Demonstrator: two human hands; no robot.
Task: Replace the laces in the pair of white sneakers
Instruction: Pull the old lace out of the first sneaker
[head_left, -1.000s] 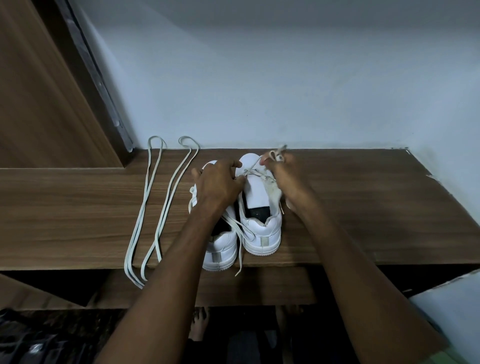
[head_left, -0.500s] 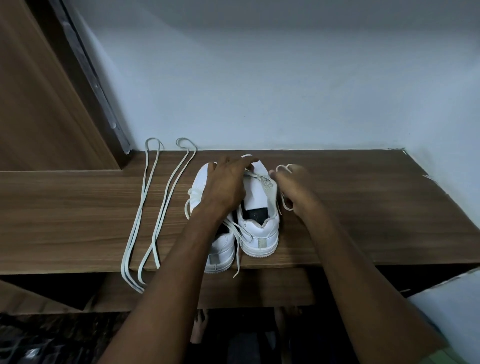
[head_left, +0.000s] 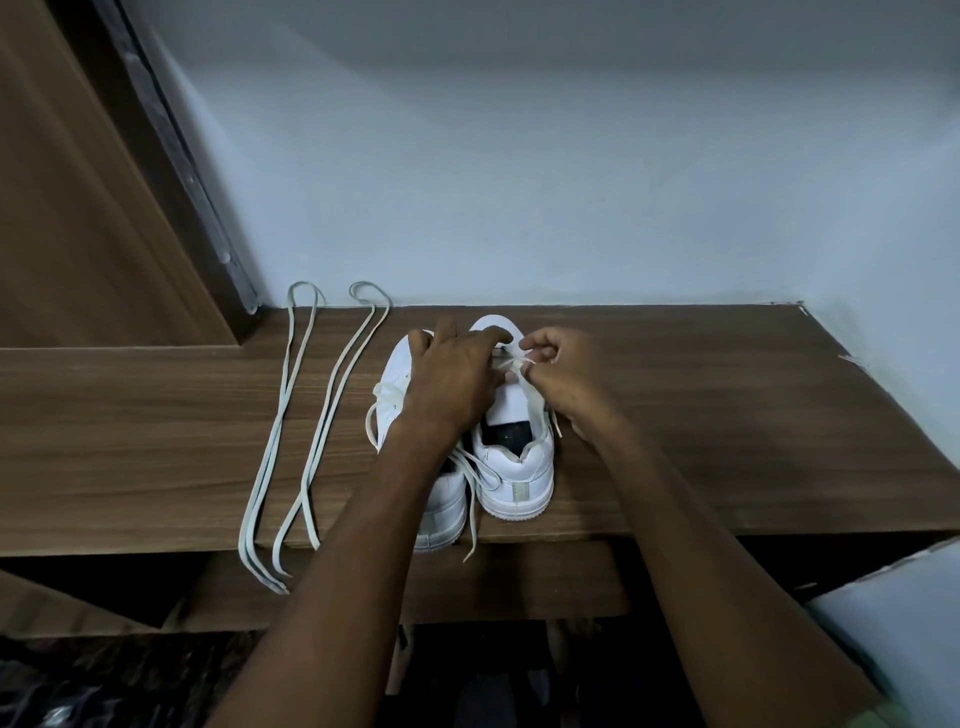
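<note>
Two white sneakers stand side by side on the wooden shelf (head_left: 701, 415), heels toward me. My left hand (head_left: 452, 379) lies across the left sneaker (head_left: 441, 506) and its fingers reach onto the right sneaker (head_left: 519, 467) near the toe. My right hand (head_left: 558, 371) pinches the old lace (head_left: 511, 361) of the right sneaker just above its front eyelets. Loose lace ends hang over the heels and the shelf's front edge. Two fresh laces (head_left: 311, 415) lie folded in long loops on the shelf to the left.
A pale wall rises right behind the shelf. A brown wooden door (head_left: 78, 208) with a metal strip stands at the back left. Below the shelf's front edge is a dark gap, with a light panel (head_left: 904, 613) at the lower right.
My right hand has moved back over the toe of the right sneaker and pinched the lace there. My left hand slid a little further toward the toe.
</note>
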